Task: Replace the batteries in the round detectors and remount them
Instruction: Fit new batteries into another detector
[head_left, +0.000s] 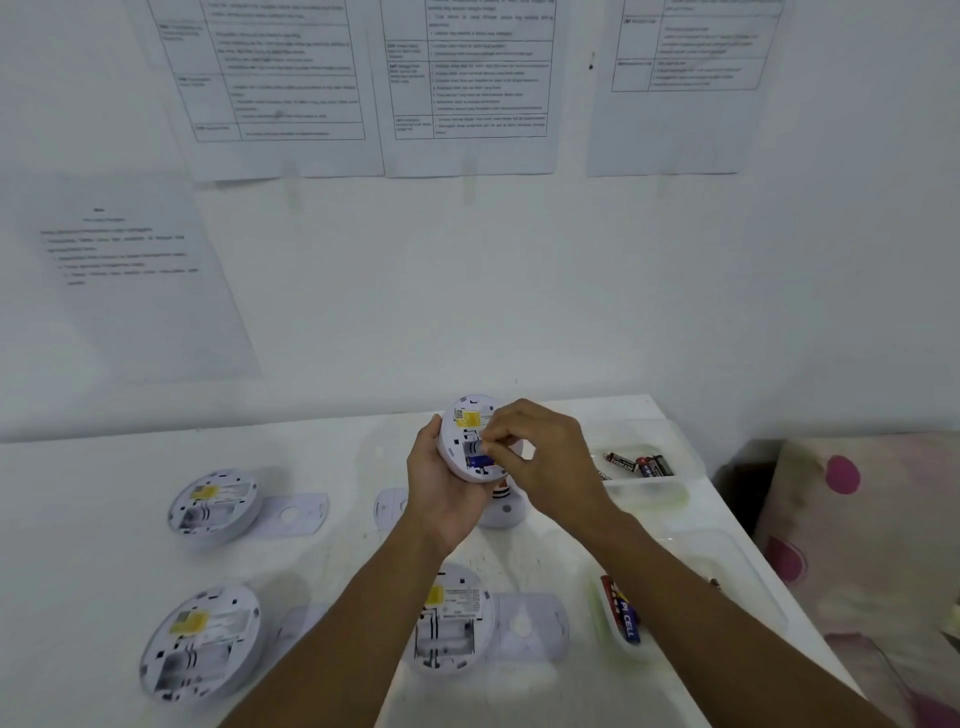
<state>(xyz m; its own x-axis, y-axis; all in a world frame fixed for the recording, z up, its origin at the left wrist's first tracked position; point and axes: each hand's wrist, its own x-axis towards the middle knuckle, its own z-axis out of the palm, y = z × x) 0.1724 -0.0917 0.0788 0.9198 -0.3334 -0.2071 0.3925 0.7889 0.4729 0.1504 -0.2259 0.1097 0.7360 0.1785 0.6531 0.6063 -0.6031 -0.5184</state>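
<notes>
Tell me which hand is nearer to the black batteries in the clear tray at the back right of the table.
Right. The right hand works at the held detector, just left of the black batteries. The left hand cradles the detector from its far side, farther from them.

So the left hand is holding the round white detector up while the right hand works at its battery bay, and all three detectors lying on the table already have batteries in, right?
Not quite. In the head view the round white detector is held by the left hand while the right hand works at its bay, but the near detector on the white table by the forearms shows an empty bay.
</notes>
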